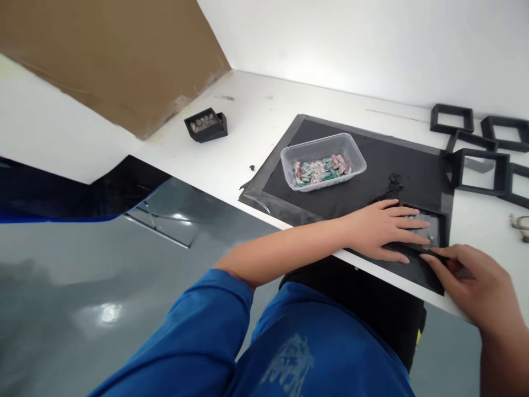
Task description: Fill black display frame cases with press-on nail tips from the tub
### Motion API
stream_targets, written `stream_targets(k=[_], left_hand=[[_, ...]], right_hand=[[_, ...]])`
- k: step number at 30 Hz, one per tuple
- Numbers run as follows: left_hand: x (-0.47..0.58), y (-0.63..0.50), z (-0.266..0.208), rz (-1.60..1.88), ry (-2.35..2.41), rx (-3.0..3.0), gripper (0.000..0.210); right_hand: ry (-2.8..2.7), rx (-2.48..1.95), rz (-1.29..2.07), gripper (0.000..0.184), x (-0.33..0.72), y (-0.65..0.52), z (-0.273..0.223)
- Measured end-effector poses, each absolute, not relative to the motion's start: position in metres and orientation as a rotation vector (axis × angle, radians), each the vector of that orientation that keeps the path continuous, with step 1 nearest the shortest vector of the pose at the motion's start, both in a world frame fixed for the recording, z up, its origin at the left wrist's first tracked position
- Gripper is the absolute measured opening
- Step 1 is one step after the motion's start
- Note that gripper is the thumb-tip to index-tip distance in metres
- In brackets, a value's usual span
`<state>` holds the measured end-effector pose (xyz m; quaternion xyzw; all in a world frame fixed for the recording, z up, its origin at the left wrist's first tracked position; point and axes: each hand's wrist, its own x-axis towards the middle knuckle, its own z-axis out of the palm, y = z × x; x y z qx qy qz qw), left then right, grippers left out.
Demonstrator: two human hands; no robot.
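A small black rectangular frame lies on the black mat near the table's front edge, with a clear or greyish surface inside it. My left hand is spread flat over the frame's left part and hides much of it. At the frame's near right corner, my right hand pinches its dark edge between thumb and fingers. A clear plastic tub of small red, green and whitish wrapped pieces stands farther back on the mat. Beside my left hand is a crumpled black strand or scrap.
Several empty black frames sit at the right on the white table. A small black box with pale round pieces stands at the left. The black mat has taped edges. A small metallic object lies at the far right.
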<state>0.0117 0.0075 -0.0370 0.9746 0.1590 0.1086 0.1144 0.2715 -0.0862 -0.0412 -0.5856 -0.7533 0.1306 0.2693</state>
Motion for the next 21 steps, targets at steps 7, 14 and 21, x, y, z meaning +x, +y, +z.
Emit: stream_targets(k=[7, 14, 21], left_hand=[[0.01, 0.007, -0.035, 0.602, 0.253, 3.055, 0.041], [-0.084, 0.0, -0.017, 1.104, 0.557, 3.046, 0.031], [-0.308, 0.038, 0.038, 1.559, 1.684, 2.571, 0.025]], right_hand=[[-1.837, -1.453, 0.5, 0.013, 0.262, -0.107, -0.052], [-1.654, -1.394, 0.751, 0.028, 0.266, -0.113, -0.04], [-1.557, -1.576, 0.648, 0.015, 0.271, -0.112, -0.046]])
